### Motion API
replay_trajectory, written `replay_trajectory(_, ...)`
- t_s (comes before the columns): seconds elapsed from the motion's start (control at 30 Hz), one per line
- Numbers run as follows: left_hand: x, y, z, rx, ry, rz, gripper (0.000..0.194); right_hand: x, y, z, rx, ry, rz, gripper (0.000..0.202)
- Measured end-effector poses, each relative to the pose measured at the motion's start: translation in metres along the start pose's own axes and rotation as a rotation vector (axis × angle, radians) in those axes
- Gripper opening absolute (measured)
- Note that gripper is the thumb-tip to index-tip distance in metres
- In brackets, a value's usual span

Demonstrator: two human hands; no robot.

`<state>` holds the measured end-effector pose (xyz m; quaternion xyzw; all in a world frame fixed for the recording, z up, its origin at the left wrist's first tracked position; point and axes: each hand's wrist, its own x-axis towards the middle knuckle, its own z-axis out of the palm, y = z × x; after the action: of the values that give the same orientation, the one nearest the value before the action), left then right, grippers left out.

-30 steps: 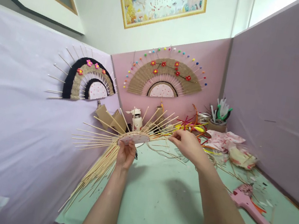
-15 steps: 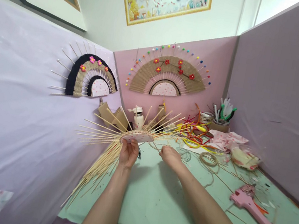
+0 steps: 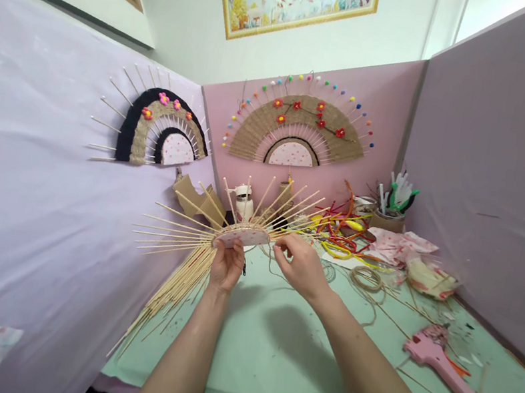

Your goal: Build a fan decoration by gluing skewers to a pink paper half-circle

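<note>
My left hand (image 3: 227, 265) grips the straight lower edge of a half-round fan base (image 3: 242, 236), covered in pink dotted cloth, thumb in front. Thin wooden sticks (image 3: 175, 230) spread from its curved rim like rays, with twine along that rim. At the base's right end is my right hand (image 3: 300, 264), its thumb and fingertips pinched together on a strand of twine (image 3: 271, 267) that hangs in a slack loop below. The exact grip of the fingertips is small and partly hidden.
A bundle of loose sticks (image 3: 168, 295) lies left on the green table. To the right are a coil of twine (image 3: 366, 279), a pink glue gun (image 3: 454, 379) and a bagged item (image 3: 431, 278). Behind stand a white bottle (image 3: 243, 203) and colourful pipe cleaners (image 3: 348, 228). Finished fans (image 3: 299, 132) hang behind.
My right hand has moved left and up to the fan base's right end, and the twine has gone from stretched to slack. My left hand keeps its hold.
</note>
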<state>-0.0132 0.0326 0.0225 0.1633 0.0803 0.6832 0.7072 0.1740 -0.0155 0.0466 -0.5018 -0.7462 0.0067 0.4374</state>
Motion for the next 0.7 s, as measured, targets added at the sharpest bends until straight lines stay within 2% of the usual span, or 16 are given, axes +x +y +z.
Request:
replay_trajectory(0.07, 0.000, -0.001, 0.001, 0.034, 0.016, 0.020, 0.030, -0.002, -0.007, 0.008, 0.163, 0.202, -0.203, 0.019)
replay_trajectory(0.17, -0.001, -0.002, 0.001, 0.098, 0.018, 0.038, 0.023, -0.006, -0.011, 0.021, 0.224, 0.272, -0.295, 0.036)
replay_trajectory(0.33, 0.001, -0.004, -0.005, 0.154, -0.048, 0.037, 0.016, -0.009, -0.011, 0.032, 0.199, 0.293, -0.255, 0.049)
replay_trajectory(0.7, 0.003, -0.008, -0.011, 0.290, -0.129, 0.068, 0.023, -0.010, -0.007, 0.041, 0.255, 0.306, -0.120, 0.037)
